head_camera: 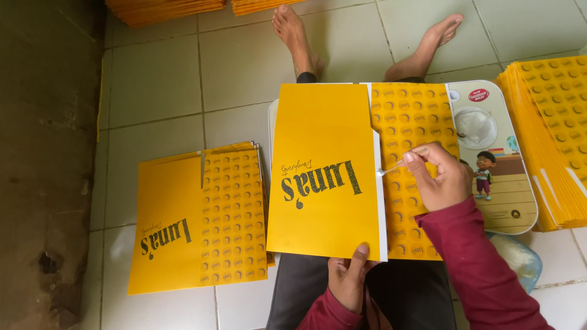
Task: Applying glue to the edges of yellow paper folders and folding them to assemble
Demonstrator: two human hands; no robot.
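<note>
The right hand (443, 180) is closed in a pinch on a thin brush (400, 164), thumb and fingers wrapped round its handle, with the bristle end pointing left and resting at the white strip along the edge of the folded yellow sheet (324, 177). The left hand (348, 278) is closed on that same sheet at its near edge, thumb flat on top close to the corner and fingers tucked under it. Both wrists wear dark red sleeves.

The sheet lies across the person's lap on a lap tray (510, 177) with a cartoon figure printed on it; the plain yellow half with dark lettering is on the left, and the patterned flap (416, 122) with rows of small round marks lies open to the right, under the brush hand. A shallow dish of white paste (476, 127) sits on the tray's far part, just beyond the flap.

On the tiled floor (159, 85) to the person's left, a pile of the same yellow pieces (202, 220) lies flat, lettered half beside patterned half. To the right, a thick stack of patterned sheets (550, 134) rests fanned against the tray. Two bare feet (293, 33) stretch out ahead, and more orange stacks (165, 9) lie at the far edge of the floor.
</note>
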